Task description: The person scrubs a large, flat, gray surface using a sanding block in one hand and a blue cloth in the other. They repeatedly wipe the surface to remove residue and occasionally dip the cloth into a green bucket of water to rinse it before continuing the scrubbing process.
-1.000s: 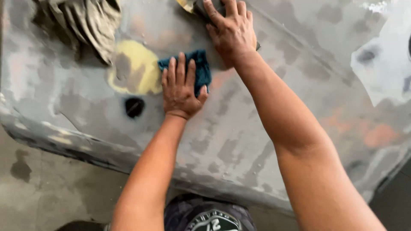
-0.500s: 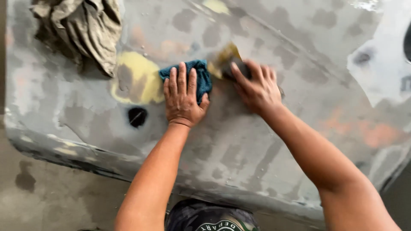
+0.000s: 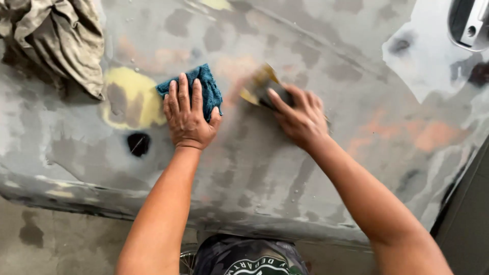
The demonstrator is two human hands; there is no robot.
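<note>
Two hands work on a grey, patchy car body panel (image 3: 265,178), whose lower edge runs across at 6 o'clock, with concrete floor (image 3: 46,239) below it at 7 o'clock. Bare panel lies open toward 3 o'clock, up to a white unsanded patch (image 3: 433,61) at 2 o'clock. The left hand (image 3: 186,119) lies flat, fingers spread, pressing a blue cloth (image 3: 206,86) that shows above the fingertips. Just to its 9 o'clock side is a yellow filler patch (image 3: 130,89), with a dark hole (image 3: 138,143) below that at 7 o'clock. The right hand (image 3: 300,117) is curled around a sanding block (image 3: 260,84), blurred, at its 11 o'clock; block and cloth are near, not touching. A crumpled rag (image 3: 56,40) sits at 10 o'clock.
</note>
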